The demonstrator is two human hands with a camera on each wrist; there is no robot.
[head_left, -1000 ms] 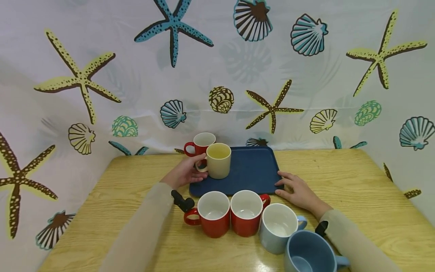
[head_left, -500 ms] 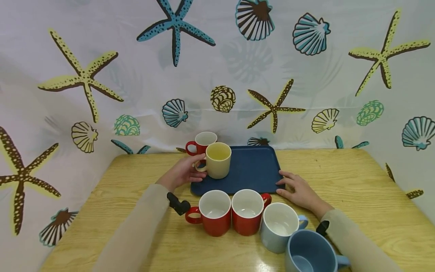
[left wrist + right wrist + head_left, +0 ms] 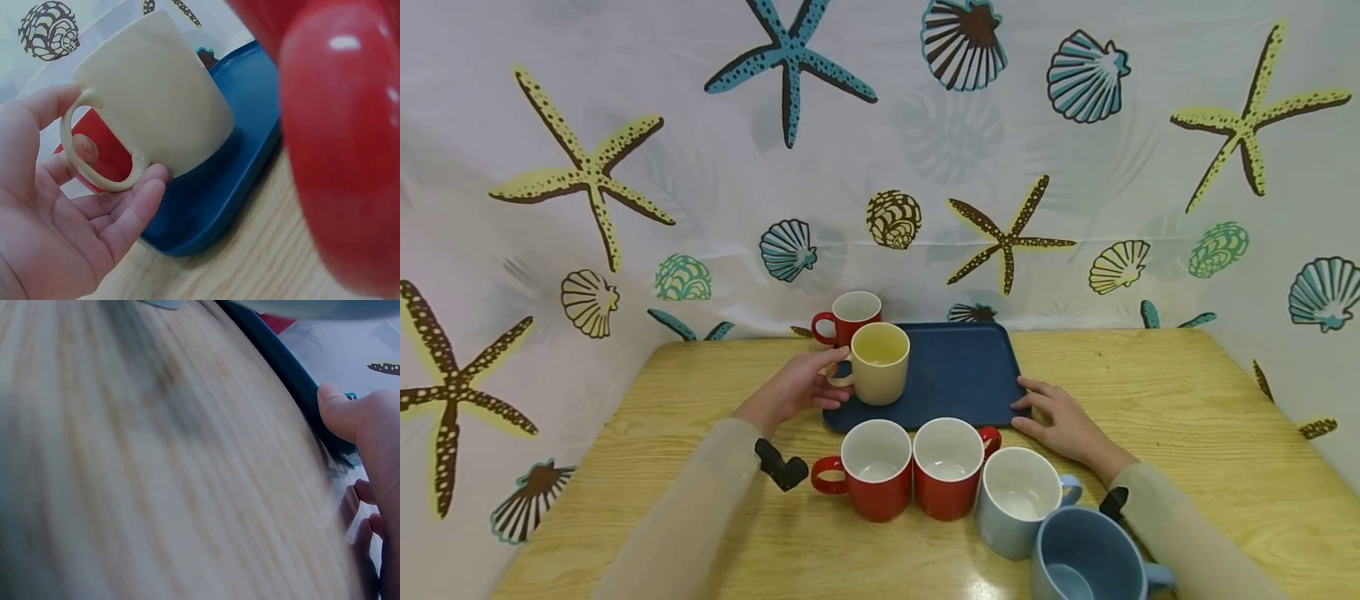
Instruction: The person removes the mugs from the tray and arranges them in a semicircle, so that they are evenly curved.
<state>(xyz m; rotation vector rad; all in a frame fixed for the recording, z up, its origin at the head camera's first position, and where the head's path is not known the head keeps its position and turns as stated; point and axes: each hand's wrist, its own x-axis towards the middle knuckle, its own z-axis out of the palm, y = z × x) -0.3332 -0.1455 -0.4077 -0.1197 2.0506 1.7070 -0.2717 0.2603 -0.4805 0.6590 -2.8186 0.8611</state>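
My left hand (image 3: 797,385) holds a cream mug (image 3: 881,379) by its handle, which faces left; in the left wrist view, the thumb lies at the handle's top and other fingers are behind and below it. The mug (image 3: 159,94) is upright over the left part of a dark blue tray (image 3: 958,375). Whether its base rests on the tray is hard to tell. A red mug (image 3: 857,307) with a white inside stands behind it, partly hidden. At the tray's front right corner, my right hand (image 3: 1060,423) lies with relaxed fingers, fingertips at the rim.
In front of the tray stand two red mugs (image 3: 877,487) (image 3: 947,483) side by side, a light blue mug (image 3: 1007,525) and a darker blue mug (image 3: 1067,542) near my right forearm. A patterned cloth (image 3: 850,167) hangs behind the wooden table (image 3: 647,450).
The cream mug has come slightly toward me in my left hand, and the left arm has drawn back a little to the left. My right hand stays at the tray's corner.
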